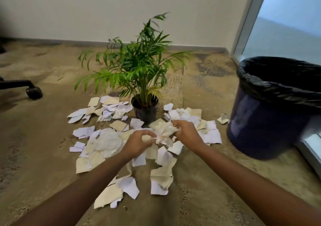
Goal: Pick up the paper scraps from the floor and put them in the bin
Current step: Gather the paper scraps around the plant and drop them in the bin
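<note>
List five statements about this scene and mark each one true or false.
1. The left hand and right hand grip one crumpled wad of paper. True.
2. The bin has a black liner. True.
3. The floor is cleared of paper. False: many scraps lie round the potted plant.
4. The bin stands left of the plant. False: it stands to the right.
5. A chair wheel shows at the far left. True.
</note>
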